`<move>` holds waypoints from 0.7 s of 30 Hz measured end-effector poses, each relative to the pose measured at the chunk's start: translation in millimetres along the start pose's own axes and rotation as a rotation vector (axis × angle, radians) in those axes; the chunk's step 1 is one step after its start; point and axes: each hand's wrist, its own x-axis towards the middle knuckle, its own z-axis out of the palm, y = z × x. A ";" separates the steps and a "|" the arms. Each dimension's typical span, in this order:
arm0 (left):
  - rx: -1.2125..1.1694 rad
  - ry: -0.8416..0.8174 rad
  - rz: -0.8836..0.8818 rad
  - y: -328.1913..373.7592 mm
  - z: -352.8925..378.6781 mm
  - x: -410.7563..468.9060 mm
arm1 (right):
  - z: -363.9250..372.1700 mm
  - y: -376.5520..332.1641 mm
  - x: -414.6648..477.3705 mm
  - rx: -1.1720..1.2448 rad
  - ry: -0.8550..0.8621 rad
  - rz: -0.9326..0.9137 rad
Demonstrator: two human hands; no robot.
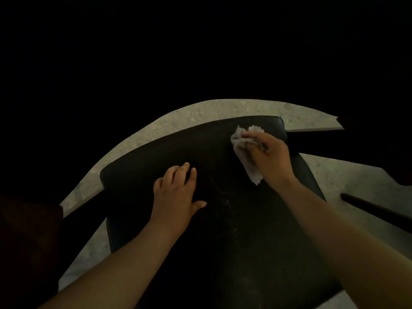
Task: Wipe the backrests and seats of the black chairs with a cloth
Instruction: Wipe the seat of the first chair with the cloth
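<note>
head: cloth point(246, 150) bunched under right-hand fingers point(252, 137).

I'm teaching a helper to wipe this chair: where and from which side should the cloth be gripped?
Probably at its crumpled upper wad, where the right hand grips the cloth now, coming from above so the hand presses it against the black chair. The loose tail below the hand is thin and would likely just drag.

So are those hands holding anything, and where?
The right hand grips the cloth around its bunched middle, one end hanging loose. The left hand holds nothing; it rests flat on the chair.
</note>
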 end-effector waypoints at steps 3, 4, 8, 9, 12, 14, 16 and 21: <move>0.002 -0.006 0.000 -0.5 0.8 0.9 | 8.8 -0.4 30.0 -0.044 0.109 0.011; 0.008 -0.009 -0.001 -0.6 0.8 1.2 | 15.7 -2.5 41.0 -0.087 0.106 0.027; 0.023 -0.022 -0.006 -0.5 1.6 2.2 | 46.9 -7.6 56.0 -0.273 0.183 0.098; 0.025 -0.025 -0.008 -0.3 1.7 2.3 | 50.6 -6.9 52.3 -0.254 0.199 0.073; 0.025 -0.017 -0.014 -0.6 2.2 1.8 | 46.7 -7.6 34.8 -0.164 0.086 -0.049; 0.015 -0.011 -0.011 0.3 2.2 2.2 | 39.5 -8.1 17.6 -0.132 -0.021 -0.096; 0.012 -0.005 -0.010 0.7 2.0 1.6 | 34.1 -8.7 6.1 -0.110 -0.042 -0.105; 0.012 -0.006 -0.007 0.2 2.5 1.2 | 46.1 -21.5 39.7 -0.098 0.054 -0.082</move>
